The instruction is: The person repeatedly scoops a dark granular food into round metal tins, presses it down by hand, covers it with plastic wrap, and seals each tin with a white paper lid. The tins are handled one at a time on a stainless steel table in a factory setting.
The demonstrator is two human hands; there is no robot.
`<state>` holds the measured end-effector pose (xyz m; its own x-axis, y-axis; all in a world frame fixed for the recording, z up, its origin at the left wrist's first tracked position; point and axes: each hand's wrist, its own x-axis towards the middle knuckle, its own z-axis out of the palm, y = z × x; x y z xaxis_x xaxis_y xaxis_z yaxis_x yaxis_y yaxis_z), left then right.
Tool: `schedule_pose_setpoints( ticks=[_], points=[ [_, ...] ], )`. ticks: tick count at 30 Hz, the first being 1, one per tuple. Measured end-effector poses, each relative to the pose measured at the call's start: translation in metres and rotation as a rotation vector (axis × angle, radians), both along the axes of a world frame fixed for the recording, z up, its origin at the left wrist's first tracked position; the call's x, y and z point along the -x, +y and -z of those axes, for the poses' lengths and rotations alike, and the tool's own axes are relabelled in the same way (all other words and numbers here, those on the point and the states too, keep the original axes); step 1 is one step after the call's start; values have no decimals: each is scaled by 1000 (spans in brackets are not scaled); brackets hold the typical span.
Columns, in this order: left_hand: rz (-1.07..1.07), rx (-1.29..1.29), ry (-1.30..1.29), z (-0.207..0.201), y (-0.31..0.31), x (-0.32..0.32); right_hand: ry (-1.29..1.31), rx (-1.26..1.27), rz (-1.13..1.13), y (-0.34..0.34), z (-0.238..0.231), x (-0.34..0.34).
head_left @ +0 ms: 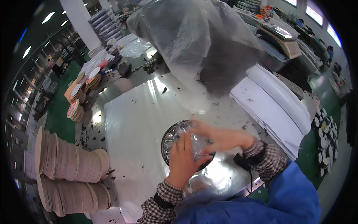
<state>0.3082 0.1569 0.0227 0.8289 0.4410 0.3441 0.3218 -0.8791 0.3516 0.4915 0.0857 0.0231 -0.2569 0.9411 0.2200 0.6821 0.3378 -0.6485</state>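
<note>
In front of me on the metal table sits a round, black-rimmed container (164, 147) with crinkled clear plastic film (178, 131) over it. My left hand (182, 158) rests on the film, its fingers stretched out and pointing away from me. From the right, my right hand (222, 138) reaches over the far right side of the container. Its fingers are at the film but smeared by motion, so their grip cannot be made out. What lies beneath the film is mostly hidden by the hands.
A large clear plastic bag (179, 41) with dark matter inside stands beyond. Folded white sheets (264, 108) lie right, below a scale (279, 41). Stacks of round cardboard discs (74, 160) stand at left. Dark crumbs dot the metal tabletop (130, 123); paper discs (76, 110) line its left edge.
</note>
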Motion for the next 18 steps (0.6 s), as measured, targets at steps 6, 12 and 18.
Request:
schedule_pose_setpoints(
  ticks=[6, 12, 18],
  points=[
    [-4, 15, 34, 15, 19, -22, 295, 125, 568, -109, -12, -92],
    [-70, -4, 37, 6, -1, -42, -259, 375, 1672, -392, 35, -318],
    [-120, 33, 65, 8, 0, -33, -71, 326, 904, -187, 4, -303]
  ],
)
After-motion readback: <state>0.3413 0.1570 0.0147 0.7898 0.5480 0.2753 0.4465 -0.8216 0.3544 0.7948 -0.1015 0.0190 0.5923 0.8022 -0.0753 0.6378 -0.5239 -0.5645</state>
